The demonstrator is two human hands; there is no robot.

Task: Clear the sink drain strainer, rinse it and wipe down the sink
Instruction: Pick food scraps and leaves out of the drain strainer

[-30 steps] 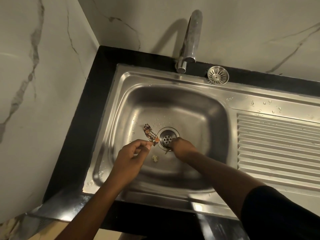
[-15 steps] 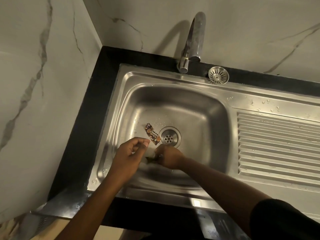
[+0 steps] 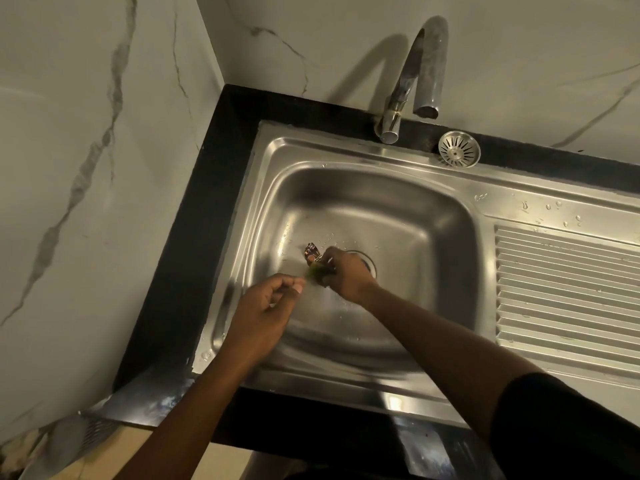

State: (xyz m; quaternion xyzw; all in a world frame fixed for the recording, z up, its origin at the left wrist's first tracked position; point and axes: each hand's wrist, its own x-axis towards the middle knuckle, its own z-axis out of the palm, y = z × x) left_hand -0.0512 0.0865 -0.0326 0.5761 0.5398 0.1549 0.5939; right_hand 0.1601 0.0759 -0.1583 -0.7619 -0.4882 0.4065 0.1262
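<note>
The steel sink basin (image 3: 408, 216) fills the middle of the view. Its drain (image 3: 367, 262) is mostly hidden under my right hand (image 3: 346, 277). That hand is shut on a small green scrap (image 3: 316, 271), and its fingertips reach the brown wrapper (image 3: 311, 251) lying just left of the drain. My left hand (image 3: 268, 308) hovers close beside it with fingers curled into a pinch; nothing shows clearly inside it. The round drain strainer (image 3: 459, 153) rests on the sink's back rim, right of the tap (image 3: 412, 81).
A ribbed draining board (image 3: 568, 289) takes up the right side, with water drops on the rim above it. A black counter edge (image 3: 194, 244) borders the sink on the left and back. Marble walls close in on the left and behind.
My right hand left the drain, picked the green scrap off the basin floor and moved left to the wrapper. The pale scrap on the basin floor is gone. The left hand barely moved.
</note>
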